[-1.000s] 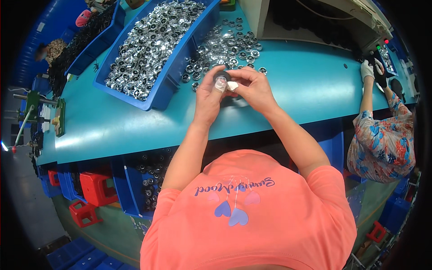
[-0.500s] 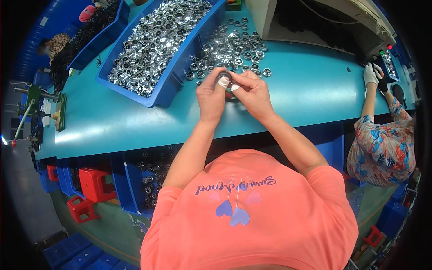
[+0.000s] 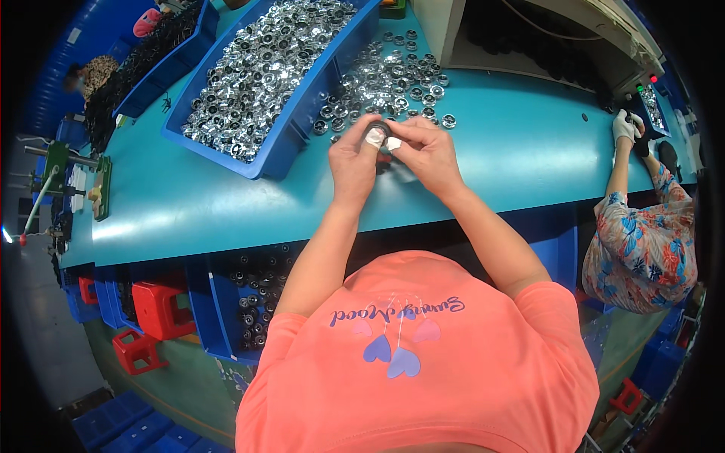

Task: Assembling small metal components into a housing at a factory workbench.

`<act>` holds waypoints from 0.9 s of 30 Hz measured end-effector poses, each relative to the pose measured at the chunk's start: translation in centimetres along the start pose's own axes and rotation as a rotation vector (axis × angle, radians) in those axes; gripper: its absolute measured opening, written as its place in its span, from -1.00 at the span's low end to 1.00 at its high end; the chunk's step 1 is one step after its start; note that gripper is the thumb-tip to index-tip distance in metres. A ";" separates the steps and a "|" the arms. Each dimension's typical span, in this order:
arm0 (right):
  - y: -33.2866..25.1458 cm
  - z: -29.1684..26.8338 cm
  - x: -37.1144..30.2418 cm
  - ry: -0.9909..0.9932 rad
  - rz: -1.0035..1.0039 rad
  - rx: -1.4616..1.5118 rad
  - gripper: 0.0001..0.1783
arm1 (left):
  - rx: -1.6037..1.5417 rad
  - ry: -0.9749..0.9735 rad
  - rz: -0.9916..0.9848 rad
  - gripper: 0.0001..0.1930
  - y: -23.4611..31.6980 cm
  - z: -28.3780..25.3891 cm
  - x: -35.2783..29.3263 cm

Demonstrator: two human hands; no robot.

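Both my hands meet over the turquoise table, closed on one black ring (image 3: 387, 128). My left hand (image 3: 353, 160) grips its left side, with a white wrap over the thumb tip. On the ring's right side, my right hand (image 3: 427, 155) pinches with thumb and fingertips, and its thumb is wrapped in white too. My fingers cover much of the ring, so what lies inside it cannot be made out. Just beyond my fingers, loose shiny silver round parts (image 3: 393, 81) are spread on the table.
A large blue bin (image 3: 264, 167) full of similar silver parts stands left of my hands. Further left is a green hand press (image 3: 54, 167). At the right, a co-worker's gloved hands (image 3: 625, 128) work beside a machine. Blue crates (image 3: 219, 325) and red stools (image 3: 160, 309) stand below the table.
The ring has tilted slightly between my fingers, and my right hand has shifted a little. The co-worker's hands have moved closer together.
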State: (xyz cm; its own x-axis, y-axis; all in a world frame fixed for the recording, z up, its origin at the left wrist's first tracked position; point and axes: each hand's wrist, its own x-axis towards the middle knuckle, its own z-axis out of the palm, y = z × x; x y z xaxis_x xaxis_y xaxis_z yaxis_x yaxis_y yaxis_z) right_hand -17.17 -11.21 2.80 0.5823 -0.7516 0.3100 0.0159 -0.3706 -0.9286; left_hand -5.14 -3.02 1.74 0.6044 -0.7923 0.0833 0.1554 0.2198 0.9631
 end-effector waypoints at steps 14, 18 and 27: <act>-1.7 -0.4 1.1 0.110 -0.034 0.175 -0.68 | -0.095 -0.069 -0.109 -0.66 0.2 -0.5 -0.4; -0.6 -1.9 2.0 -0.094 0.257 0.328 -0.67 | -0.220 -0.129 -0.115 -0.60 -0.2 -0.2 0.0; 1.4 -1.1 0.9 -0.119 0.204 0.267 -0.73 | -0.074 -0.056 -0.094 -0.74 0.0 -0.4 -0.2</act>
State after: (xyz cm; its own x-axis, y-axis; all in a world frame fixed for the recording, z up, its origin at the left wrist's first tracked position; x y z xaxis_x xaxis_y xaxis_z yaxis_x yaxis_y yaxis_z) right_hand -17.54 -13.00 1.96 0.6860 -0.7205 0.1013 0.0924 -0.0518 -0.9944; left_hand -4.90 -2.62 1.61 0.5399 -0.8417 0.0096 0.2675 0.1824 0.9461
